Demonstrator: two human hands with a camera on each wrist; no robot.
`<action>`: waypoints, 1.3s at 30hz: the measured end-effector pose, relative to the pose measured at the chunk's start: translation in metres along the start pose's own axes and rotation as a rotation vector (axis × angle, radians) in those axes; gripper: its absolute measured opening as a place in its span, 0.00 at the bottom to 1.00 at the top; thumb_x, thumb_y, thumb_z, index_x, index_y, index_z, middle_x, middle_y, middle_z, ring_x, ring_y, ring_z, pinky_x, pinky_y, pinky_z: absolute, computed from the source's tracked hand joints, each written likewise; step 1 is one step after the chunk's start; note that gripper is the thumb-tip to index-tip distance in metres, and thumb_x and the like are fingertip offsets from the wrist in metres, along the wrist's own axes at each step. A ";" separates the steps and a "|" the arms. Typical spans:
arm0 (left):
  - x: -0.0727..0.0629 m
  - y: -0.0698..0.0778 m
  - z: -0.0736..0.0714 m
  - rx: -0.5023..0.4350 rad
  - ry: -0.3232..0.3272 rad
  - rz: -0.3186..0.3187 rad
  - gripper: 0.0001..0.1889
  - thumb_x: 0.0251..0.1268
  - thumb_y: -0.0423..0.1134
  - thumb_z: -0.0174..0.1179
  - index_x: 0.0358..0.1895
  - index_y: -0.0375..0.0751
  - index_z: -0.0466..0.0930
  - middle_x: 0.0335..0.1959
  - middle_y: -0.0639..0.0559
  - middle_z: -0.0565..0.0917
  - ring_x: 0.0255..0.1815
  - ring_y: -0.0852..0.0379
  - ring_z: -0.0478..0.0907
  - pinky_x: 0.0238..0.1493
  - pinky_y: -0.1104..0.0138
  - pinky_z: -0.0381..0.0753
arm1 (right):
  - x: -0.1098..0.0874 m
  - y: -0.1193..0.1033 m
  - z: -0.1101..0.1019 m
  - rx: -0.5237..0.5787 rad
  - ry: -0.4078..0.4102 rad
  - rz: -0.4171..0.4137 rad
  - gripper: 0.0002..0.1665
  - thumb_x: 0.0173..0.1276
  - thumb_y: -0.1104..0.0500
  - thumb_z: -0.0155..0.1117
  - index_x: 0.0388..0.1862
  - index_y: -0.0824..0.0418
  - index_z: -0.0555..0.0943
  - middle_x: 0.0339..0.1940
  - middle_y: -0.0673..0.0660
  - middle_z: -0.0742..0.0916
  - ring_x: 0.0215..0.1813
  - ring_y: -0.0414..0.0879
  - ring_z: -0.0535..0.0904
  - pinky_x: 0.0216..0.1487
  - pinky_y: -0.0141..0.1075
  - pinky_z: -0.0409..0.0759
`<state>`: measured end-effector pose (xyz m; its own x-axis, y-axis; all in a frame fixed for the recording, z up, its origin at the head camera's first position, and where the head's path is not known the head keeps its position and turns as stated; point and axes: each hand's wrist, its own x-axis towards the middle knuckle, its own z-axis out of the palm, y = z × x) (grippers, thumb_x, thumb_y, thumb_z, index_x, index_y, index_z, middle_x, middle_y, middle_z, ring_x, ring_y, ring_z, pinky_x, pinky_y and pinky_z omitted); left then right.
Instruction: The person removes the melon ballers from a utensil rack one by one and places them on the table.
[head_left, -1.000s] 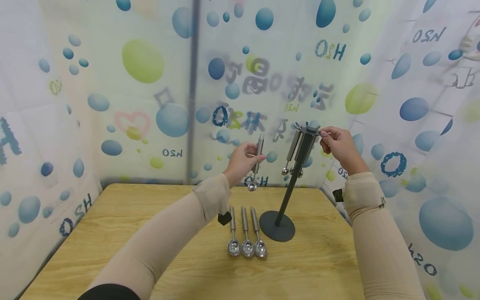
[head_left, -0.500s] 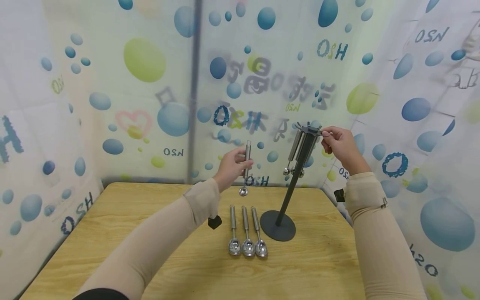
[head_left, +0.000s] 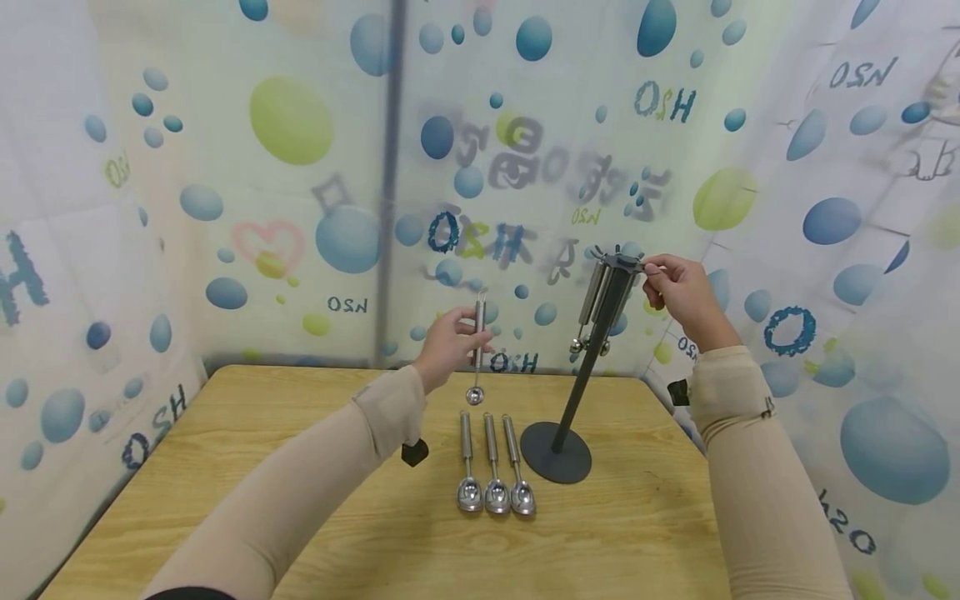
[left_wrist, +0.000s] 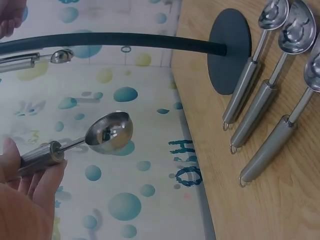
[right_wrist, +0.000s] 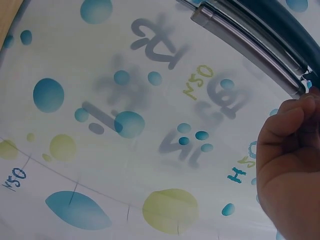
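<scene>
Nearest me, at the bottom of the head view: my left sleeve (head_left: 285, 500) runs up from lower left, my right sleeve (head_left: 757, 475) up from lower right, both beige. A small black block sits at each cuff. Under them, a wood-grain table (head_left: 390, 550).

Lower centre of frame: three metal scoops (head_left: 491, 437) lying side by side on the table, bowls toward me, looped handle ends pointing away. Just right of them, the round dark base of a stand (head_left: 579, 387); its pole leans toward upper right in the head view.

Centre: my left hand (head_left: 447, 346) holds a fourth scoop (left_wrist: 109, 132) by its handle, thumb one side, fingers the other. It hangs in the air, handle up and bowl down, clear of the three below.

Right of centre: my right hand (head_left: 682, 296) pinches the edge of the stand's hooked top between thumb and fingers. More scoops (head_left: 591, 293) hang from that top, close along the pole, bowls down; overlap keeps me from counting them.

Farthest: a pale wall sheet (head_left: 291, 121), blue and green ovals, "H2O" lettering reversed, one dark vertical bar left of centre.
</scene>
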<state>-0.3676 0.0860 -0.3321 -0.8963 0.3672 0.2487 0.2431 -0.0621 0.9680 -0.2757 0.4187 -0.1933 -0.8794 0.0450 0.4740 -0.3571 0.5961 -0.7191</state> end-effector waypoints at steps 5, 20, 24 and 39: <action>-0.003 -0.006 -0.006 0.016 0.008 -0.014 0.19 0.73 0.35 0.63 0.64 0.39 0.74 0.50 0.38 0.84 0.46 0.44 0.86 0.37 0.57 0.86 | 0.001 0.002 -0.001 -0.005 -0.002 0.005 0.17 0.83 0.57 0.50 0.53 0.71 0.75 0.20 0.49 0.77 0.24 0.42 0.70 0.29 0.32 0.72; -0.013 -0.038 -0.024 -0.019 0.019 -0.127 0.22 0.71 0.34 0.65 0.65 0.37 0.73 0.49 0.38 0.84 0.45 0.46 0.85 0.37 0.56 0.88 | 0.000 0.002 0.000 -0.015 0.005 0.025 0.17 0.83 0.56 0.50 0.54 0.70 0.75 0.20 0.50 0.77 0.24 0.43 0.70 0.29 0.33 0.72; -0.015 -0.050 -0.028 -0.023 0.025 -0.156 0.21 0.71 0.33 0.65 0.64 0.36 0.74 0.49 0.36 0.84 0.46 0.45 0.85 0.37 0.55 0.88 | -0.001 0.000 0.000 -0.005 0.010 0.026 0.16 0.83 0.56 0.51 0.53 0.69 0.76 0.20 0.51 0.77 0.24 0.44 0.70 0.30 0.33 0.72; -0.030 -0.083 -0.034 0.021 0.077 -0.220 0.20 0.71 0.33 0.64 0.63 0.33 0.75 0.50 0.36 0.85 0.47 0.46 0.86 0.42 0.53 0.88 | 0.000 0.004 0.002 0.006 0.029 0.023 0.15 0.82 0.54 0.52 0.51 0.66 0.78 0.20 0.49 0.77 0.24 0.43 0.69 0.29 0.34 0.71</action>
<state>-0.3733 0.0485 -0.4186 -0.9541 0.2976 0.0341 0.0453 0.0309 0.9985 -0.2782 0.4189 -0.1969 -0.8777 0.0818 0.4722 -0.3393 0.5897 -0.7329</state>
